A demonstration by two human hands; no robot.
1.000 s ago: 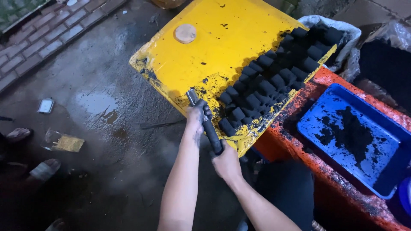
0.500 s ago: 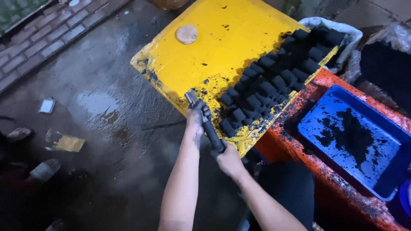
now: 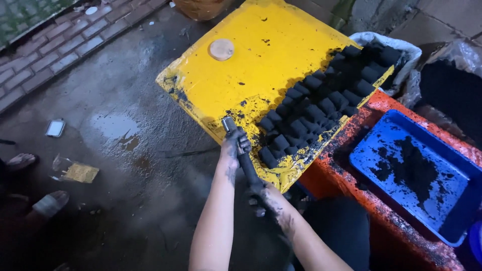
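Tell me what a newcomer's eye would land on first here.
The big bright yellow square board fills the top centre, with rows of black block-shaped briquettes packed along its right side. At its near edge, the soot-smeared left hand and right hand grip a dark metal tube tool. To the right, a blue plastic tray smeared with black powder sits on an orange stand.

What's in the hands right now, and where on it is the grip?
A dark metal tube: left hand near its upper end, right hand at its lower end.

Both hands point(image 3: 251, 170) clenched, arms extended
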